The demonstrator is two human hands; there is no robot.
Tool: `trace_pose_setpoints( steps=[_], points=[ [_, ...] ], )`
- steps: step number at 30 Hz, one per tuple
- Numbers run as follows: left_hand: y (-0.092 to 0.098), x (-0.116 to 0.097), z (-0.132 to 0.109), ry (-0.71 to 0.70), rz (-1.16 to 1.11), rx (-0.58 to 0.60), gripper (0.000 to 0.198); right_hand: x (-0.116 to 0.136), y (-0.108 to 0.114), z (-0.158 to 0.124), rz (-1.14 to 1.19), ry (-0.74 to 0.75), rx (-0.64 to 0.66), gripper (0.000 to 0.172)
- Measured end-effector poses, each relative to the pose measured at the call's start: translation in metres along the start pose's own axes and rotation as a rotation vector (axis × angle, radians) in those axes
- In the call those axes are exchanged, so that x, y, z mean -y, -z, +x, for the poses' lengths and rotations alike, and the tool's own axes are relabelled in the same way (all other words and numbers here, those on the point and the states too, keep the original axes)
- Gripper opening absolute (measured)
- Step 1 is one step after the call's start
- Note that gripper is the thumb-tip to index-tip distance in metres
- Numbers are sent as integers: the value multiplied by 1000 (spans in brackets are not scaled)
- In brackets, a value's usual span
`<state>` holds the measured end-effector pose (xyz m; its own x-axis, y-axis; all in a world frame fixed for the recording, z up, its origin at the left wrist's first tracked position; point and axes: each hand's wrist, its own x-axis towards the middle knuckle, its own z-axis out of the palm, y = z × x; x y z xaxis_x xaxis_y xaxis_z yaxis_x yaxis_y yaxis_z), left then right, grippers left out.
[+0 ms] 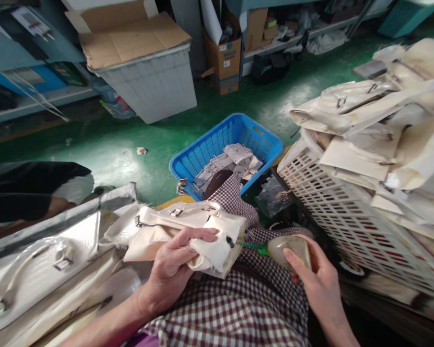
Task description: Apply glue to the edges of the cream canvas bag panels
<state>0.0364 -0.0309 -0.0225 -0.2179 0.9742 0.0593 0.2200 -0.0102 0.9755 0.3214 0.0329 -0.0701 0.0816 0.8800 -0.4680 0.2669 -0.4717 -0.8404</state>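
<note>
A cream-coloured bag (pixel 198 217) with small metal buckles lies across my lap. My left hand (pixel 177 258) is closed on its near edge, the thumb and fingers pinching a white flap (pixel 217 246) that has a small black fitting (pixel 230 241) on it. My right hand (pixel 313 270) is wrapped round a cloudy squeeze bottle (pixel 289 250) with a thin green nozzle. The nozzle (pixel 251 245) points left, its tip close by the black fitting; I cannot tell whether they touch. A checked apron (pixel 235 308) covers my lap beneath both hands.
In front, a blue basket (pixel 188 156) holds flat grey-white pieces. To the right, cream bags (pixel 376 140) are heaped over a white perforated crate (pixel 329 226). More cream bags (pixel 58 274) lie at left, near another person's dark-clothed leg (pixel 32 188). A grey bin (pixel 155 82) stands behind.
</note>
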Motion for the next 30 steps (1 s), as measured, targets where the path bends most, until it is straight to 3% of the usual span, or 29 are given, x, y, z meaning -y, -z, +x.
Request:
trace_pose_setpoints(
  steps=[8, 13, 17, 20, 23, 26, 30],
  points=[
    [-1, 3, 2, 8, -30, -10, 16, -23, 5, 5, -104, 286, -22, 53],
    [-1, 2, 5, -27, -17, -13, 15, -34, 4, 10, -33, 304, -13, 56],
    [1, 6, 4, -103, 43, -1, 16, -22, 6, 8, 10, 231, -1, 53],
    [3, 11, 6, -99, 67, 28, 22, -10, 11, 8, 214, 62, 11, 50],
    [3, 14, 12, -175, 197, 52, 25, -7, 14, 12, 600, -90, 54, 40],
    [2, 12, 23, -257, 366, -8, 23, -9, 14, 13, 978, -224, 115, 43],
    [11, 7, 42, -280, 631, 41, 23, -12, 8, 8, 1223, -274, 154, 43]
  ],
)
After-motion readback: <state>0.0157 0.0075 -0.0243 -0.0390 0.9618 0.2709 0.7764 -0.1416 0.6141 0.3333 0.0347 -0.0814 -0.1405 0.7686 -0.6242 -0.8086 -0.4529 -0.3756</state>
